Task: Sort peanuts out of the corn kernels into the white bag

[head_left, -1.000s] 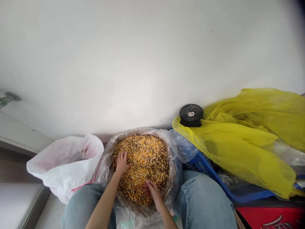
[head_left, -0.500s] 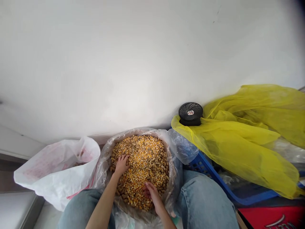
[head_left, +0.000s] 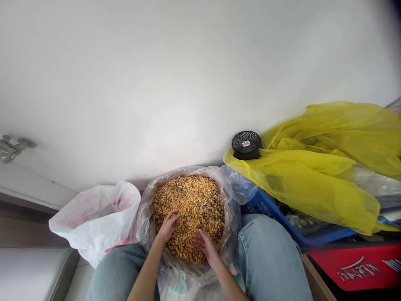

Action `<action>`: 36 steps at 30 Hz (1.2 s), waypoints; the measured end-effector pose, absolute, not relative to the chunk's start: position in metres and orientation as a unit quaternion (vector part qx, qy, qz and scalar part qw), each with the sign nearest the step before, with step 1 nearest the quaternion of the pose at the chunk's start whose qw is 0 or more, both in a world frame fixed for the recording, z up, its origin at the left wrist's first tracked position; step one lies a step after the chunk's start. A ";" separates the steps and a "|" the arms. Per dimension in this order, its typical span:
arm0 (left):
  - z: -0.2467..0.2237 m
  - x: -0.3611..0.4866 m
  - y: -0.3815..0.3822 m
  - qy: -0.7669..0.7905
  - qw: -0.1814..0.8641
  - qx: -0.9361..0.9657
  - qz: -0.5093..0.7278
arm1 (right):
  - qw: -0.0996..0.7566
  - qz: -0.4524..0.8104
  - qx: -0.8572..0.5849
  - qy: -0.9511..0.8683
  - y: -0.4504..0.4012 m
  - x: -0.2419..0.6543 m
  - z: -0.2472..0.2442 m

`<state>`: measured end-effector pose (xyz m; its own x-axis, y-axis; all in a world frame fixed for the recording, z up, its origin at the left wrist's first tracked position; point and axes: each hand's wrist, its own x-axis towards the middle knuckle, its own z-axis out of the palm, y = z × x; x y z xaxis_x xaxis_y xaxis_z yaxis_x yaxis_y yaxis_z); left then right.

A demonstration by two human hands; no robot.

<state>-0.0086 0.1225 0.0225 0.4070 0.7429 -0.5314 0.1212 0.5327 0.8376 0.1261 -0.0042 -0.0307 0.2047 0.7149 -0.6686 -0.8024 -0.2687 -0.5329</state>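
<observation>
Between my knees stands a clear plastic-lined bag, its mouth rolled wide. Yellow corn kernels fill it, mixed with larger brown pieces that look like unshelled peanuts. Over the left part of the mix is my left hand, its fingers apart and slightly curved, near or touching the surface. My right hand is at the front right of the heap, palm turned inward and fingers spread. I see nothing gripped in either hand.
Left of the bag stands an open white woven sack. To the right, yellow netting drapes over a blue plastic basket, with a small black fan by the wall. A red box lies at lower right; a metal tap juts from the left wall.
My left hand has come nearer to my right hand, and my right hand has moved slightly up and right. The view has shifted left, bringing the tap into sight.
</observation>
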 end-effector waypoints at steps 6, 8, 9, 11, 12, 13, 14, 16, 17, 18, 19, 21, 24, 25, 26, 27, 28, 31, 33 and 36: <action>0.038 0.004 0.085 0.444 0.759 0.362 0.308 | 0.640 0.679 -0.337 0.123 -0.006 0.115 -0.015; 0.038 0.014 0.068 0.443 0.750 0.358 0.337 | 0.643 0.692 -0.302 0.127 -0.004 0.111 -0.006; 0.038 0.019 0.059 0.442 0.741 0.369 0.345 | 0.649 0.691 -0.290 0.129 -0.002 0.110 -0.002; 0.038 0.028 0.042 0.437 0.718 0.414 0.350 | 0.669 0.676 -0.277 0.139 0.000 0.109 0.003; 0.037 0.032 0.034 0.433 0.705 0.440 0.350 | 0.678 0.667 -0.273 0.145 0.001 0.109 0.003; 0.037 0.035 0.028 0.430 0.692 0.463 0.349 | 0.684 0.660 -0.271 0.152 0.001 0.109 0.002; 0.036 0.037 0.024 0.429 0.678 0.484 0.349 | 0.687 0.656 -0.269 0.160 0.001 0.110 -0.001; 0.033 0.038 0.022 0.437 0.649 0.513 0.353 | 0.689 0.651 -0.262 0.178 -0.002 0.109 -0.010; 0.029 0.036 0.024 0.446 0.634 0.521 0.358 | 0.690 0.647 -0.260 0.192 -0.003 0.109 -0.016; 0.024 0.033 0.029 0.462 0.615 0.527 0.363 | 0.690 0.643 -0.260 0.207 -0.005 0.108 -0.021; 0.018 0.029 0.036 0.485 0.591 0.532 0.365 | 0.689 0.639 -0.262 0.222 -0.006 0.107 -0.026; 0.002 0.019 0.051 0.552 0.522 0.551 0.345 | 0.686 0.631 -0.268 0.242 -0.008 0.106 -0.034; -0.020 0.007 0.071 0.622 0.378 0.637 0.252 | 0.688 0.628 -0.275 0.239 -0.009 0.105 -0.039; -0.025 0.005 0.076 0.620 0.333 0.676 0.219 | 0.687 0.629 -0.278 0.235 -0.009 0.105 -0.040; -0.028 0.004 0.080 0.603 0.295 0.717 0.187 | 0.685 0.630 -0.280 0.233 -0.010 0.105 -0.041; -0.029 0.006 0.083 0.574 0.266 0.758 0.156 | 0.683 0.633 -0.283 0.232 -0.010 0.104 -0.041; -0.029 0.008 0.087 0.539 0.247 0.796 0.123 | 0.680 0.634 -0.285 0.233 -0.010 0.104 -0.041; -0.024 0.018 0.098 0.424 0.227 0.877 0.014 | 0.675 0.636 -0.287 0.242 -0.010 0.102 -0.041; -0.022 0.023 0.108 0.378 0.227 0.896 -0.050 | 0.674 0.636 -0.284 0.245 -0.010 0.101 -0.040; -0.022 0.022 0.120 0.375 0.240 0.891 -0.089 | 0.675 0.636 -0.281 0.247 -0.009 0.101 -0.039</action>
<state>0.0219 0.1196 -0.0217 0.7027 0.6255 -0.3390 0.7112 -0.6039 0.3598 0.1009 -0.0094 -0.0389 0.0692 0.7191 -0.6915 -0.9973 0.0330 -0.0654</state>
